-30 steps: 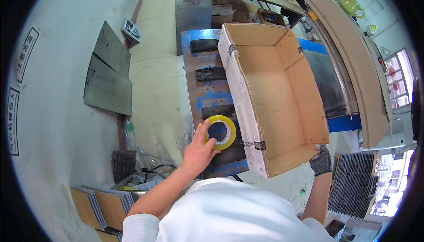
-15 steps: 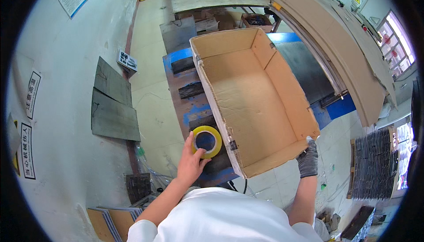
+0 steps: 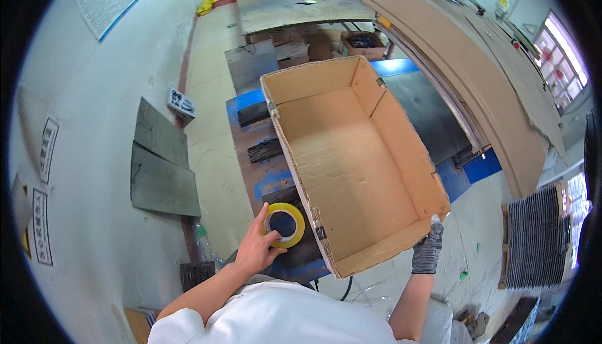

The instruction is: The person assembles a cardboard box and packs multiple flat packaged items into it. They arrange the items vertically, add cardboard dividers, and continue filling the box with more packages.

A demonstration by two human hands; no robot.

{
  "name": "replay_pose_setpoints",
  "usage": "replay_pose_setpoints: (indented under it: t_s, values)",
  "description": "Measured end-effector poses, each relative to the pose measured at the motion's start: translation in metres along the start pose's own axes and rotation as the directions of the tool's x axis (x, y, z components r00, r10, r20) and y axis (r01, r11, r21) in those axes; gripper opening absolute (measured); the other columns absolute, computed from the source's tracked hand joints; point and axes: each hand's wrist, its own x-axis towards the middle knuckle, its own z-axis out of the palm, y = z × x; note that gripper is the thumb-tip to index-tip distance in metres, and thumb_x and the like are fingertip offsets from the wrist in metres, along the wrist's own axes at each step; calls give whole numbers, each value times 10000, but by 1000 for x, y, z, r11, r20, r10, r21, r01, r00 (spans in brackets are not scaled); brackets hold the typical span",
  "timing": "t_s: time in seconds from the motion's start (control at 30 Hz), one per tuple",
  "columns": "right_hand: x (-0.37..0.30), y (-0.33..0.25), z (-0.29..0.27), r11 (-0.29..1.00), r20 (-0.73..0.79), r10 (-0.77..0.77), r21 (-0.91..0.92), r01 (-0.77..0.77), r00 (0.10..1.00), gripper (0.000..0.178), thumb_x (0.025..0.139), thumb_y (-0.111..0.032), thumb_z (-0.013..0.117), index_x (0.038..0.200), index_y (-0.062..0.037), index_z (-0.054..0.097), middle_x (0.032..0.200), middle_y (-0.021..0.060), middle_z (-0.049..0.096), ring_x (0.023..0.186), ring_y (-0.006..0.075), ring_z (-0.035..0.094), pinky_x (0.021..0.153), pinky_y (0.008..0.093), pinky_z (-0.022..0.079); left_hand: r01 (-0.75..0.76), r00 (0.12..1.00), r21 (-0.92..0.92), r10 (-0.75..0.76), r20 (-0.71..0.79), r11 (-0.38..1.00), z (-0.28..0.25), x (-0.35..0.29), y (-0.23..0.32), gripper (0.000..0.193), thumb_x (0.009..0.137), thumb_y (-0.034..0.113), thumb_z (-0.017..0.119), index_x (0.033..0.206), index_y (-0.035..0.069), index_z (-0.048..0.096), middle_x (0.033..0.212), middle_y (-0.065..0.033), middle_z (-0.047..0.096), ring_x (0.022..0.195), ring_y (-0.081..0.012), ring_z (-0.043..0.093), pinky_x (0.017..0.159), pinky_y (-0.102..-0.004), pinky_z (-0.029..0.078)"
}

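Cardboard box (image 3: 351, 168) fills the centre of the frame, its open side facing up, its long axis slanting from upper left to lower right. Left of its lower end, a yellow tape roll (image 3: 300, 223) lies with its hole facing up. The hands are apart: the left hand (image 3: 254, 248) grips the roll, the gloved right hand (image 3: 427, 251) grips the box's lower right corner.

Beneath is a scuffed brown-and-blue worktop (image 3: 246, 169) carrying black pads (image 3: 264, 150); whether the box touches it, I cannot tell. Grey panels (image 3: 164, 181) lean on the wall at left; a stack of dark sheets (image 3: 539, 237) stands at right. Black scraps lie on a far worktop (image 3: 295, 16) at the top.

Inside the box, its creased bottom shows. Under the far worktop, a small carton (image 3: 365, 52) holds dark pieces too small to identify.
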Motion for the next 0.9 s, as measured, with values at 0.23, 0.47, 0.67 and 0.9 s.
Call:
replay_pose_setpoints:
  t_s: [0.23, 0.47, 0.67, 0.9]
  values:
    - [-38, -21, 20, 943, 10, -97, -320, 95, 995, 440, 873, -281, 669, 1217, -62, 503, 1131, 100, 593, 983, 220, 614, 835, 370, 526, -39, 997, -295, 56, 49, 955, -30, 11, -33, 305, 699, 293, 826, 909, 121, 688, 1525, -264, 207, 1289, -453, 423, 985, -452, 442]
    - [-62, -5, -12, 894, -64, -29, -448, -3, 998, 577, 690, 0, 647, 1244, -51, 490, 1005, 104, 610, 846, 252, 628, 734, 384, 559, -149, 987, -526, 94, -130, 837, -60, 35, -104, 373, 716, 364, 817, 921, 86, 678, 1514, -295, 214, 1293, -484, 414, 993, -456, 435]
    - [-86, -12, -3, 901, -111, 18, -430, -64, 994, 674, 608, 47, 599, 1268, -46, 497, 963, 85, 605, 830, 264, 624, 725, 381, 560, -141, 919, -443, -49, -391, 885, -107, 52, -153, 365, 756, 343, 791, 921, 59, 632, 1537, -245, 227, 1375, -441, 323, 1046, -483, 377]
    - [-109, 15, 18, 813, 83, -109, -566, 137, 991, 694, 673, 25, 607, 1344, -43, 439, 1164, 59, 602, 1029, 187, 580, 865, 313, 491, -316, 755, -390, -19, -655, 865, -176, 87, -158, 386, 851, 409, 701, 950, 59, 572, 1546, -213, 218, 1390, -370, 317, 1032, -457, 401]
